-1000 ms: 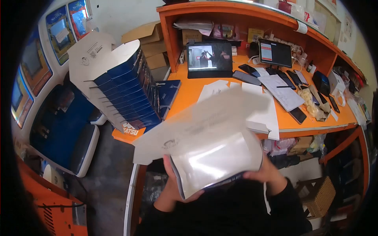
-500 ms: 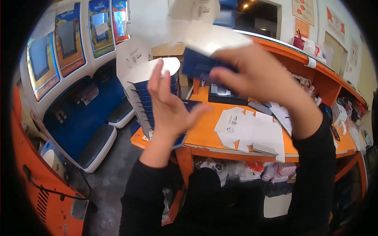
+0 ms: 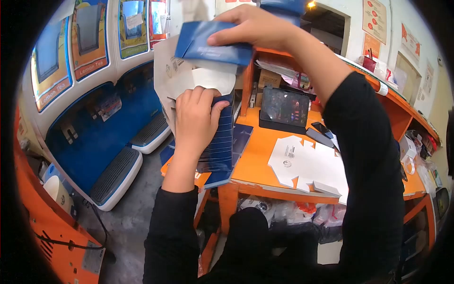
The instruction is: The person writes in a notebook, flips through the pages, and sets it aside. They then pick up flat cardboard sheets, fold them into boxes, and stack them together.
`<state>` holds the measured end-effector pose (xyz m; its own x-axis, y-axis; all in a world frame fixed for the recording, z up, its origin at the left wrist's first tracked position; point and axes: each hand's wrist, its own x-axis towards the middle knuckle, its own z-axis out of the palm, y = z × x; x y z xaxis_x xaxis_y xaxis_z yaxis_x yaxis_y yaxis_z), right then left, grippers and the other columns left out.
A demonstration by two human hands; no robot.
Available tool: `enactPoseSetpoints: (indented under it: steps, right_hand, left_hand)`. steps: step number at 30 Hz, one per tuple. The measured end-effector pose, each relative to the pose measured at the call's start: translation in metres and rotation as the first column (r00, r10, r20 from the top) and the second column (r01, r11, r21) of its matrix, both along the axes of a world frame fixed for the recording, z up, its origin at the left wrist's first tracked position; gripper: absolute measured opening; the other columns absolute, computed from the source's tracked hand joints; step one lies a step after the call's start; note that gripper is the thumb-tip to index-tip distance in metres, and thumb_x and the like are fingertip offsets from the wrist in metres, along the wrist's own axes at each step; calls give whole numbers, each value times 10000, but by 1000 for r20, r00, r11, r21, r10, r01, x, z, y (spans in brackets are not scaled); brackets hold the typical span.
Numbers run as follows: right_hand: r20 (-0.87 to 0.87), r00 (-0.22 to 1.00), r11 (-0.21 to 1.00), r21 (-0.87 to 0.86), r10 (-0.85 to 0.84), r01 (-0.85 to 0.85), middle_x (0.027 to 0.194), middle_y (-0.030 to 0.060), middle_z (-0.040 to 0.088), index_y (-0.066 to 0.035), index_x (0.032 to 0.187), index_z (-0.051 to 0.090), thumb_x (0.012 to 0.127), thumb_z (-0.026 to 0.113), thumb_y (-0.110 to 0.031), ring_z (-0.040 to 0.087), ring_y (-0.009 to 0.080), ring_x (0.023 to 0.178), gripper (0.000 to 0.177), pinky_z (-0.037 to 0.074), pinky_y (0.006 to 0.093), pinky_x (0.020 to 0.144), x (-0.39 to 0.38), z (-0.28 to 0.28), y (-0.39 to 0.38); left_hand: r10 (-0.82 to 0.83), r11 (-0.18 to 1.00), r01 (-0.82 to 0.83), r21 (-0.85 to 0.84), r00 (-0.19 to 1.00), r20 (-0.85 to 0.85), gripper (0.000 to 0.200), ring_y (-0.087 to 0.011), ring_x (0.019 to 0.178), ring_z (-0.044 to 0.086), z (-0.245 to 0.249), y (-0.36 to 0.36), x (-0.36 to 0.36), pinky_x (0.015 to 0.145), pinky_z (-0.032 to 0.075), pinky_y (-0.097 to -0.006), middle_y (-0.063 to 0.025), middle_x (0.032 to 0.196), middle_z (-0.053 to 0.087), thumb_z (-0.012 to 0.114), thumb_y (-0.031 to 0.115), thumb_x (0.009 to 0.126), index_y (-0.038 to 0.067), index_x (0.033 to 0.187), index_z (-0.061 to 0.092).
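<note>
A tall stack of nested cardboard food boxes point(image 3: 221, 142), blue outside and white inside, stands at the left end of the orange counter. My left hand point(image 3: 195, 113) is closed over the near rim of its top box, thumb on the right side. Above the stack, my right hand point(image 3: 253, 29) grips another blue cardboard box point(image 3: 213, 53) from the top, its fingers partly hidden behind it. This box is tilted, its white lower part just over the stack's opening. Flat unfolded white box blanks point(image 3: 302, 163) lie on the counter to the right.
The orange counter point(image 3: 257, 163) holds a tablet on a stand point(image 3: 286, 109) and phones point(image 3: 320, 137) behind the blanks. A drink dispenser point(image 3: 116, 180) stands at the left. Bagged goods point(image 3: 293, 213) sit on the shelf underneath. More blue boxes point(image 3: 282, 7) show at the top.
My left hand has gone from spread fingers beside the stack to gripping its top rim. The right hand has carried its box left and up, over the stack. The view has shifted.
</note>
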<state>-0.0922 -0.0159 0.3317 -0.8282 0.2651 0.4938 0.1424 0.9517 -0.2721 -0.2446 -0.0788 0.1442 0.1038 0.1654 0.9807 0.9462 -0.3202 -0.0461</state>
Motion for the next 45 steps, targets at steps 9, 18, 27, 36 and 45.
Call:
enactPoseSetpoints:
  steps: [9,18,27,36,45]
  right_hand:
    - [243,970,989,141,0,-35,899,123,717,9,1080,706,818,748,-252,682,179,762,372,569,296,713,-53,-46,33]
    - [142,990,962,273,-21,-19,717,157,647,12,848,677,958,531,-328,607,238,658,386,488,356,665,-64,-79,31]
    - [21,992,943,311,-128,115,1098,220,655,-62,1215,626,1006,325,-545,616,369,1029,606,432,471,934,-48,-104,10]
    - [333,810,876,207,-482,436,1234,154,639,-102,1343,545,947,582,-327,595,310,1117,457,449,460,987,129,-145,-12]
    - [665,685,808,-207,-297,551,1116,144,703,-135,1233,675,871,698,-340,659,312,1015,417,488,388,918,320,-287,7]
  left_hand:
    - [-49,999,50,19,997,-62,156,-290,806,550,2,0,-9,758,397,-387,-78,827,599,736,147,783,74,858,620]
    - [-92,996,92,7,996,-6,147,-288,817,547,0,7,-15,771,395,-370,-81,852,619,732,95,766,65,870,633]
    - [-157,985,154,77,987,25,182,-288,861,543,-9,23,-26,799,386,-403,-86,908,616,737,134,790,70,937,651]
    - [-20,989,25,143,999,-38,297,-257,914,577,-2,-1,-12,809,447,-359,-90,965,626,837,166,726,78,965,685]
    - [-446,881,390,-269,874,-194,204,-291,900,599,-11,-3,95,782,472,-393,-97,931,637,766,137,757,71,925,672]
